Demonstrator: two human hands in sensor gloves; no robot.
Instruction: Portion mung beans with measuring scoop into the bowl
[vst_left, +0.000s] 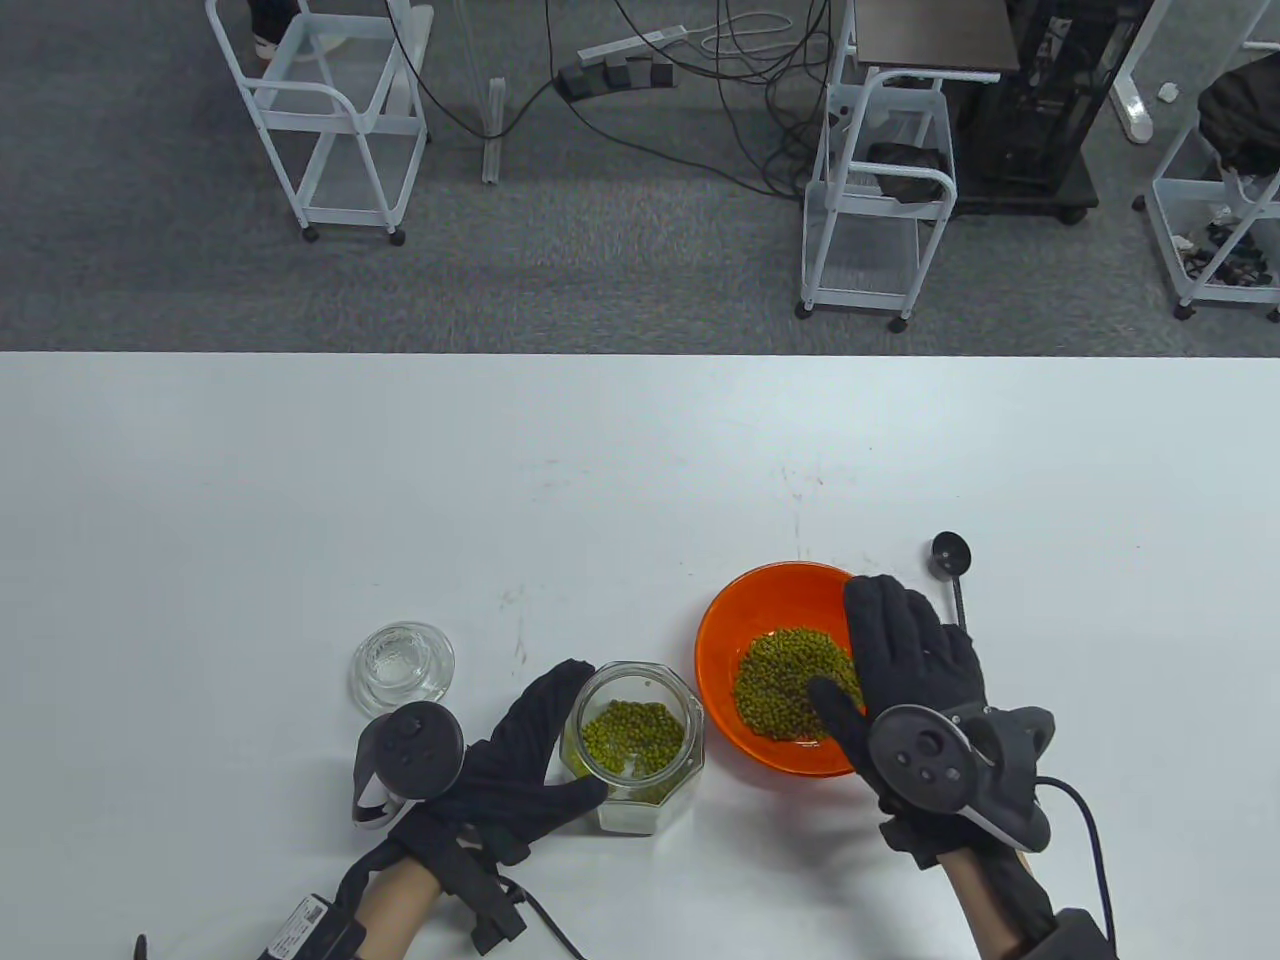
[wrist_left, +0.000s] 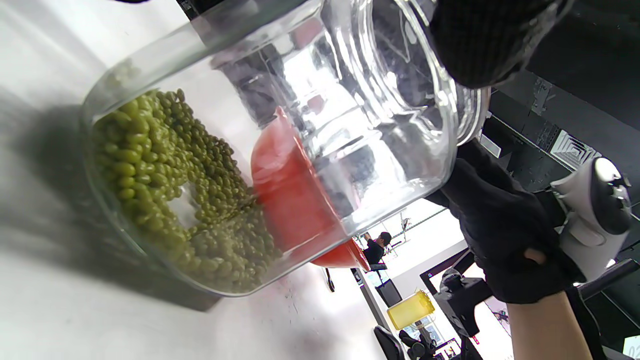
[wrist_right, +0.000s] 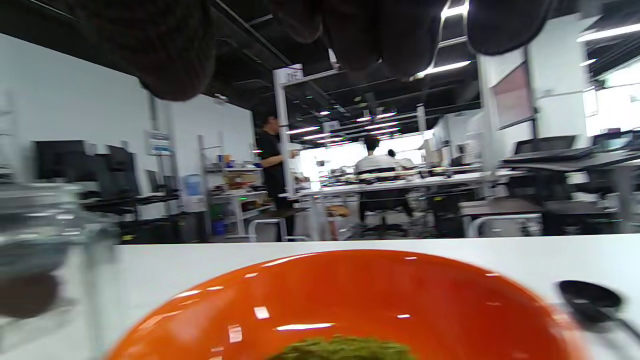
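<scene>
Gloved in black knit fabric, the left hand (vst_left: 520, 765) wraps its grip around a faceted clear glass jar (vst_left: 640, 745) standing on the white tabletop (vst_left: 300, 520), fingers curled against one side and the thumb against the near side. Inside the jar lies a shallow layer of small, round, glossy green mung beans (vst_left: 633, 735). Its thick round glass lid (vst_left: 402, 667) rests just to the left, apart from the jar. Right of the jar sits a glossy orange bowl (vst_left: 745, 610) with a smooth curved wall, holding a mound of duller green beans (vst_left: 785, 680). The right hand (vst_left: 915, 665) hovers flat over the bowl's right side, fingers straight and spread, holding nothing. A black measuring scoop (vst_left: 951, 560), round cup on a thin straight handle, lies on the tabletop beside the bowl's right rim.
</scene>
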